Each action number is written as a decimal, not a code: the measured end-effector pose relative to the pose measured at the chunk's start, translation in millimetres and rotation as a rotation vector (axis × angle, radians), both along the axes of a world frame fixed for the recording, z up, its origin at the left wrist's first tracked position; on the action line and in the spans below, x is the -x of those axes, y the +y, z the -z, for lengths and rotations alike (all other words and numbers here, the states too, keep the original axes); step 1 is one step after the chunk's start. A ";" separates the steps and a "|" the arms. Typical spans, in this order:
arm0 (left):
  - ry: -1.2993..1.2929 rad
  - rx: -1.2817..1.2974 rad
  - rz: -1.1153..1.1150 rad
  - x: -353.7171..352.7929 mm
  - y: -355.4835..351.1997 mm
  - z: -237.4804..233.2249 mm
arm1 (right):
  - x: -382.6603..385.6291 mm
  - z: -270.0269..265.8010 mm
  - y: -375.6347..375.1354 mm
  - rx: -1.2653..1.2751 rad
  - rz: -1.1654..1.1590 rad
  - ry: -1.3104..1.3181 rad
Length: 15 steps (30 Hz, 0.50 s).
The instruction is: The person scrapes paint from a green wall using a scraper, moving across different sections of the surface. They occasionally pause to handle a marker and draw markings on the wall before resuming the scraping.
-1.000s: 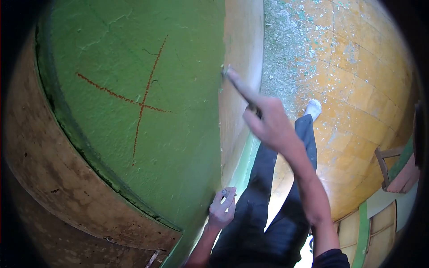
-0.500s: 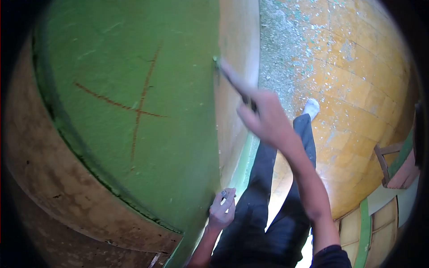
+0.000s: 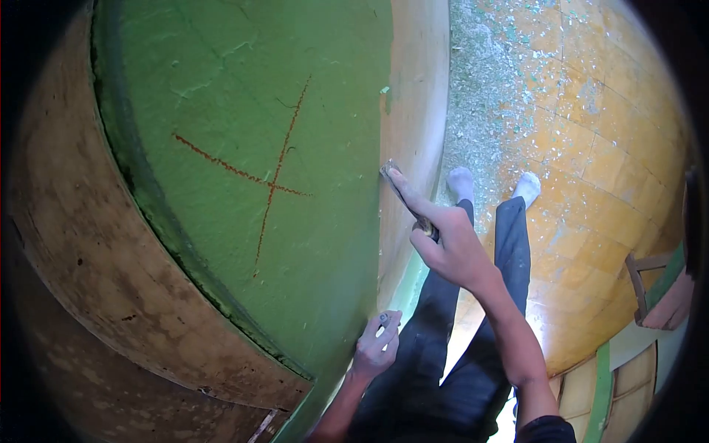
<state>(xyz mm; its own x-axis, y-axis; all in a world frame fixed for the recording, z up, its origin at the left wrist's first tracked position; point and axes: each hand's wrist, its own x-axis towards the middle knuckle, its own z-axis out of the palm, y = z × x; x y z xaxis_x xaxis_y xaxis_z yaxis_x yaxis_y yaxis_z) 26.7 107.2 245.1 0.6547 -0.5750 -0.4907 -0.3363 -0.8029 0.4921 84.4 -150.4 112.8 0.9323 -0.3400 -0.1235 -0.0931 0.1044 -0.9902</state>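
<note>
My right hand (image 3: 452, 240) is closed round the handle of a scraper (image 3: 405, 190), its index finger stretched along the blade. The blade's tip touches the wall where green paint (image 3: 221, 59) meets a bare, pale strip (image 3: 413, 81). A red-brown cross (image 3: 272, 183) is drawn on the green paint. Lower down, close to the wall, my left hand (image 3: 377, 351) has its fingers curled around something small with a round grey end, mostly hidden in the grip.
Paint flakes and dust (image 3: 476, 103) lie along the foot of the wall, over the yellow tiled floor (image 3: 583, 170). My two feet in pale socks (image 3: 527, 187) stand on it. A brown wooden band (image 3: 81, 244) borders the green area. At right is a wooden frame (image 3: 650, 288).
My right hand has brought the scraper down along the paint's edge, nearer to my body. The view has shifted, and both feet now show. My left hand keeps its curled grip by the wall.
</note>
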 end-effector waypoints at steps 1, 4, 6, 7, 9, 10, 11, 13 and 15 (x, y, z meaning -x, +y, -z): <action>-0.017 -0.003 0.010 0.6 2.2 1.1 | -1.3 4.3 -3.9 -0.061 -0.016 0.009; -0.038 -0.002 0.025 2.8 10.7 6.7 | -17.3 10.5 -26.6 -0.215 -0.060 0.144; -0.018 -0.001 0.014 1.7 7.2 3.7 | -13.7 10.7 -19.2 -0.178 -0.027 0.094; -0.009 0.004 0.021 1.0 7.1 1.9 | -9.4 10.9 -12.8 -0.130 -0.015 0.059; -0.011 0.021 0.027 0.1 7.5 3.2 | -6.2 6.8 -10.6 -0.047 -0.031 0.041; -0.028 0.021 0.035 0.7 7.5 3.3 | -12.4 8.6 -18.9 -0.116 -0.016 0.052; -0.051 0.024 0.041 1.7 8.4 6.2 | -19.3 9.2 -27.9 -0.185 0.002 0.063; -0.060 0.003 0.046 1.3 10.6 4.8 | -44.0 14.8 -53.9 -0.044 0.048 0.105; -0.038 -0.015 0.023 3.2 9.3 4.6 | -33.0 14.1 -37.2 -0.036 0.081 0.084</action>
<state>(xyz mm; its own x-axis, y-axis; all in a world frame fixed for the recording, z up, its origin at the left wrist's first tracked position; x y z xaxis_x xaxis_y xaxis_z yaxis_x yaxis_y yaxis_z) 23.5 116.5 240.5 0.6598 -0.5828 -0.4743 -0.3732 -0.8020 0.4663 117.4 -187.6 98.7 0.8875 -0.4082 -0.2138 -0.1657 0.1501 -0.9747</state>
